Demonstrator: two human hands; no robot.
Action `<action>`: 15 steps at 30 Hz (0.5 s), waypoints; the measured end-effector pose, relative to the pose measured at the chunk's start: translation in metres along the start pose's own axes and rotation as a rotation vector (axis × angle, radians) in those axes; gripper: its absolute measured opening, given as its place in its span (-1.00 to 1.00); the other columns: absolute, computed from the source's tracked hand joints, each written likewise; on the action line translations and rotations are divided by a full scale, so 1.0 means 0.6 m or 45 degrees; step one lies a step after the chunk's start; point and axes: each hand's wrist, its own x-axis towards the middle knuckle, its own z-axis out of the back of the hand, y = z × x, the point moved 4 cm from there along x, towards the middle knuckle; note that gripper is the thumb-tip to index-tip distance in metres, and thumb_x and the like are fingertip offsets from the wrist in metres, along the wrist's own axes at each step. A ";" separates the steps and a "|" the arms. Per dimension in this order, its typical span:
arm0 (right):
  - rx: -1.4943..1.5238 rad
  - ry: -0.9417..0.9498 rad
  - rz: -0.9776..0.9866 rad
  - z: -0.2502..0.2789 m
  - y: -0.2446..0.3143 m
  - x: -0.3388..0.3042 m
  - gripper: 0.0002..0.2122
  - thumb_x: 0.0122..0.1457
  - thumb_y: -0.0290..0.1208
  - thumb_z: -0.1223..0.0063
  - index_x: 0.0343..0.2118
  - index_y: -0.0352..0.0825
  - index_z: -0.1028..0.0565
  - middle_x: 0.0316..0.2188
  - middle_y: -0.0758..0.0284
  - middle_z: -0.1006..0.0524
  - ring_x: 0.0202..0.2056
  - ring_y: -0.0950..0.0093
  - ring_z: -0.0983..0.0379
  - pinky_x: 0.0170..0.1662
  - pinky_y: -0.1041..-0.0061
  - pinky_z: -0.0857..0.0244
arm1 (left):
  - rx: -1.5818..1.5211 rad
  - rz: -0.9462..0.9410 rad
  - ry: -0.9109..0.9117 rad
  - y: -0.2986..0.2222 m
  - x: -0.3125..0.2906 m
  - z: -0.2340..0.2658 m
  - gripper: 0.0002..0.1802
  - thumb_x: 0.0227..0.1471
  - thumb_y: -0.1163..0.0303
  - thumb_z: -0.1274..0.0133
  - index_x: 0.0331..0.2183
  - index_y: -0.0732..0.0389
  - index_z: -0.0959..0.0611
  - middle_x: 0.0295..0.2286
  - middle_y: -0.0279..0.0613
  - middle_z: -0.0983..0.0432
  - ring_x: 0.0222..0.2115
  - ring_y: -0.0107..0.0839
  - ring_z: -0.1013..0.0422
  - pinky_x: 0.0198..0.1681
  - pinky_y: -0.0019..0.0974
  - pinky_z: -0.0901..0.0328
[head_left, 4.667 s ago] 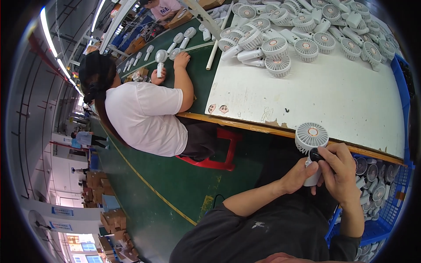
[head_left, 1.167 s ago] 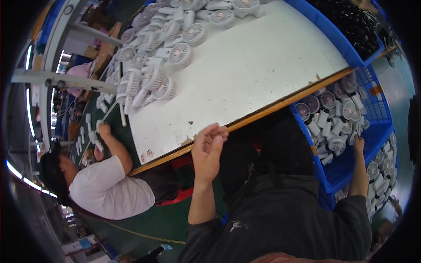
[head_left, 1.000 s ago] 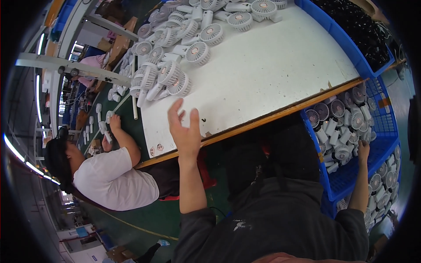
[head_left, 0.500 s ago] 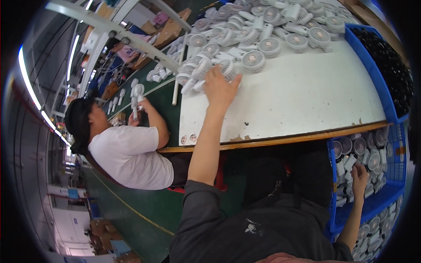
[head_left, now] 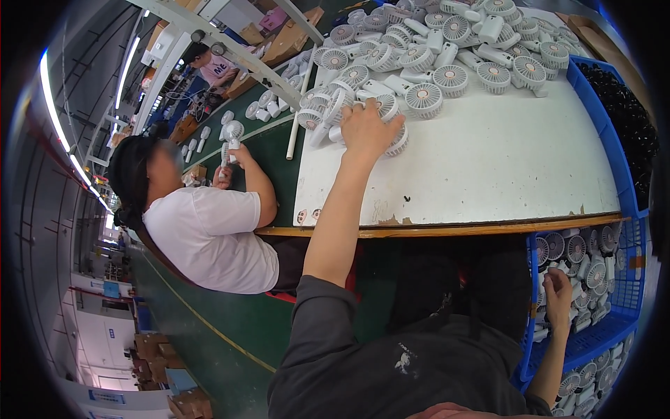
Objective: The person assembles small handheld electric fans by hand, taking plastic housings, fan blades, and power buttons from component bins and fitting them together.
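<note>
A heap of white handheld fans [head_left: 422,100] with round grilles and stubby handles covers the far part of the white tabletop. My left hand [head_left: 368,131] reaches to the heap's near left edge, closed over a handheld fan [head_left: 398,142] whose grille shows beside my thumb. My palm hides the rest of that fan. Low on the right, my right hand [head_left: 558,297] is over a blue crate [head_left: 631,279] filled with more such fans. Its fingers are curled together near a white handle; what they hold, if anything, is hidden.
Along the table's right side stands a blue bin [head_left: 593,115] of small black parts. More fans lie in a lower crate [head_left: 583,384]. At left a co-worker in a white shirt [head_left: 216,237] holds fans over a green bench. A white pole [head_left: 299,115] lies between the surfaces.
The view has shifted a little. A fan grille now shows beside my left thumb, nearer than its neighbours. My right hand has moved slightly left over the crate.
</note>
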 end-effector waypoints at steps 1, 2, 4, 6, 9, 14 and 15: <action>-0.002 0.000 0.002 -0.003 0.009 -0.001 -0.76 0.21 -0.54 0.00 -0.07 -0.49 -0.45 -0.26 0.25 -0.55 -0.20 0.48 -0.49 -0.09 0.50 -0.34 | -0.008 0.016 0.020 -0.002 -0.003 0.002 -0.25 -0.15 -0.10 -0.25 -0.10 0.33 -0.54 -0.16 0.12 -0.44 -0.05 0.02 -0.28 0.02 0.01 -0.21; -0.020 0.024 0.028 -0.008 0.019 -0.002 -0.76 0.20 -0.55 0.00 -0.08 -0.49 -0.46 -0.27 0.25 -0.55 -0.21 0.48 -0.49 -0.10 0.51 -0.34 | -0.014 0.033 0.041 -0.005 -0.007 0.006 -0.24 -0.16 -0.09 -0.25 -0.09 0.33 -0.53 -0.16 0.12 -0.44 -0.05 0.02 -0.28 0.04 0.00 -0.19; -0.039 0.048 0.059 -0.015 0.038 -0.004 -0.77 0.20 -0.55 0.00 -0.09 -0.49 -0.47 -0.29 0.25 -0.56 -0.22 0.48 -0.50 -0.10 0.51 -0.35 | -0.042 0.050 0.033 -0.009 -0.017 0.013 -0.22 -0.16 -0.08 -0.26 -0.06 0.34 -0.51 -0.15 0.13 -0.44 -0.04 0.03 -0.28 0.06 -0.01 -0.17; -0.036 0.068 0.081 -0.022 0.052 -0.005 -0.77 0.19 -0.56 0.00 -0.10 -0.48 -0.47 -0.29 0.24 -0.57 -0.23 0.48 -0.50 -0.10 0.51 -0.35 | -0.069 0.066 0.026 -0.013 -0.031 0.024 -0.20 -0.16 -0.07 -0.27 -0.03 0.35 -0.49 -0.13 0.13 -0.44 -0.04 0.04 -0.28 0.09 -0.02 -0.15; -0.074 0.066 0.120 -0.031 0.080 -0.011 -0.76 0.18 -0.57 0.00 -0.09 -0.47 -0.48 -0.29 0.23 -0.57 -0.24 0.48 -0.51 -0.10 0.50 -0.36 | -0.375 -0.003 -0.127 -0.029 -0.059 0.065 -0.19 -0.16 0.02 -0.30 0.00 0.36 -0.44 -0.15 0.11 -0.44 -0.02 -0.02 -0.27 0.07 -0.08 -0.18; -0.059 0.073 0.317 -0.079 0.174 -0.024 -0.72 0.15 -0.60 -0.02 -0.04 -0.45 -0.46 -0.26 0.24 -0.56 -0.23 0.48 -0.50 -0.09 0.49 -0.35 | -1.625 0.101 0.022 -0.066 -0.142 0.151 -0.15 -0.11 0.18 -0.30 0.12 0.33 -0.30 -0.09 -0.12 -0.44 -0.10 -0.40 -0.37 0.03 -0.25 -0.24; -0.010 0.049 0.401 -0.087 0.193 -0.026 -0.70 0.14 -0.62 -0.03 -0.03 -0.44 -0.45 -0.24 0.24 -0.56 -0.23 0.48 -0.49 -0.09 0.49 -0.35 | -1.879 0.073 0.050 -0.087 -0.162 0.163 -0.16 -0.10 0.20 -0.29 0.13 0.33 -0.29 -0.09 -0.14 -0.43 -0.07 -0.41 -0.36 0.06 -0.25 -0.23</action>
